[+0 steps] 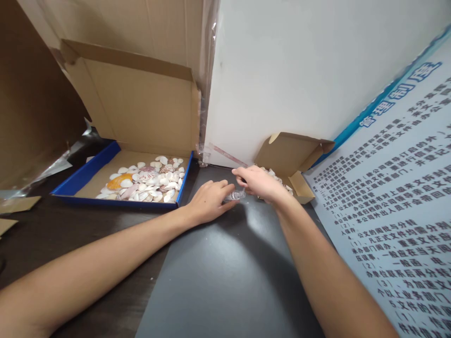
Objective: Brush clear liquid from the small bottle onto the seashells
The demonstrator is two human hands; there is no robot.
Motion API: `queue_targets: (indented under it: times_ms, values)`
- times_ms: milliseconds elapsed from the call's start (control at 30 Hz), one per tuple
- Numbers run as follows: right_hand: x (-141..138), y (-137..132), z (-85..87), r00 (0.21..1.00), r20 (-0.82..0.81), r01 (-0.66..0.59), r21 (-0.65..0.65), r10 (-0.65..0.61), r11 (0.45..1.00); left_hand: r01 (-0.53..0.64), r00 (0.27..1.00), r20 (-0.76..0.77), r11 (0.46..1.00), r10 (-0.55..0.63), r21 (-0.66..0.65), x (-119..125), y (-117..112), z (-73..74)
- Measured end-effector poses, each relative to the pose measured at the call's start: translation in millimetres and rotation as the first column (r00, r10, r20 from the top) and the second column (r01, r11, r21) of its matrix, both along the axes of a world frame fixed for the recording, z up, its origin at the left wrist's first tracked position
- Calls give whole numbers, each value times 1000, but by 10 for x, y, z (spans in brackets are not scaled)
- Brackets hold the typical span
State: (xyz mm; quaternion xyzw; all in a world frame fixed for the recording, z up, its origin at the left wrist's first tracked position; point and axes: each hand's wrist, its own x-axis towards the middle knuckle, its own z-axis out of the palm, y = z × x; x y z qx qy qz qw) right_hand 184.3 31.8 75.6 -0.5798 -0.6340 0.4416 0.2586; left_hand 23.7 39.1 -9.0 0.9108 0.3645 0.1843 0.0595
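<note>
My left hand (211, 201) rests low over the grey mat, its fingers wrapped round a small clear, ridged object (235, 195) that looks like the neck of a bottle. Most of that object is hidden behind my fingers. Close beside it on the right, my right hand (259, 182) is curled with its fingertips pressed together. Whatever is between those fingers is too small or too hidden to make out. A thin pinkish, see-through strip (229, 155) slants behind the right hand; I cannot tell whether the hand touches it.
Left of my hands, a blue-edged cardboard box (116, 203) with its lid up holds many white shells (155, 190) and an orange one (120, 181). A smaller open carton (301, 188) with shells stands behind my right hand. A white board and a printed poster (394, 188) border the grey mat (218, 281).
</note>
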Motion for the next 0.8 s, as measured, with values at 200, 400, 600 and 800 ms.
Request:
queue_targets:
  times_ms: [200,400,600,800]
  values:
    - [-8,-33,2,991,-132,-28,6,28,1000,-9,990,139,994,24,-108,1,6,23]
    - [-21,-69,6,991,-109,-75,76,83,994,31,953,301,981,29,-192,-27,12,-14]
    - [-62,-127,46,996,-17,-80,202,85,976,44,941,336,966,47,-256,-36,4,-2]
    - [-36,-151,77,998,12,-59,240,58,969,30,936,347,968,61,-251,-34,2,-8]
